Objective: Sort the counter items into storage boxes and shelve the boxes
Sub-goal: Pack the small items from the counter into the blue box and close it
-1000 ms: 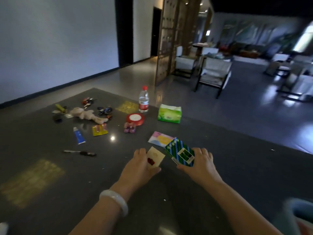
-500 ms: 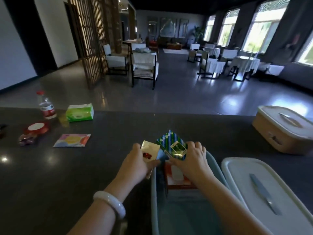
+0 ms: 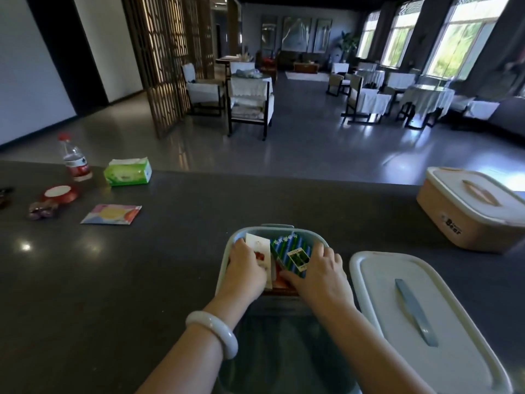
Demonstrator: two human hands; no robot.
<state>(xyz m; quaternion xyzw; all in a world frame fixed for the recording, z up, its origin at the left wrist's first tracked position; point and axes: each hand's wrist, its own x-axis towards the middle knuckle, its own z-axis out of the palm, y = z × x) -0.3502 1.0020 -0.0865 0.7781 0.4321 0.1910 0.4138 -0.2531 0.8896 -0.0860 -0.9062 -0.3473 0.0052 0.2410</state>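
Both packets are held inside the open blue box [image 3: 224, 268] — beige card [image 3: 260, 248] gripped by the left hand [image 3: 245, 265], striped packet [image 3: 289, 253] by the right hand [image 3: 321, 275] — directly below.

We see a dark, glossy desk [image 3: 170, 280] spanning the view. At ten o'clock stand a water bottle [image 3: 74, 160] with a red cap and, just beside it, a green tissue pack [image 3: 127, 172]. Near them lie a red-rimmed round tape roll [image 3: 59, 193], a small purplish object [image 3: 42, 210] and a flat pastel packet [image 3: 112, 214]. At six o'clock sits an open blue-green storage box [image 3: 227, 251], with its pale lid [image 3: 420, 314] flat on the desk at four o'clock. A closed tan box [image 3: 466, 211] rests at two o'clock.
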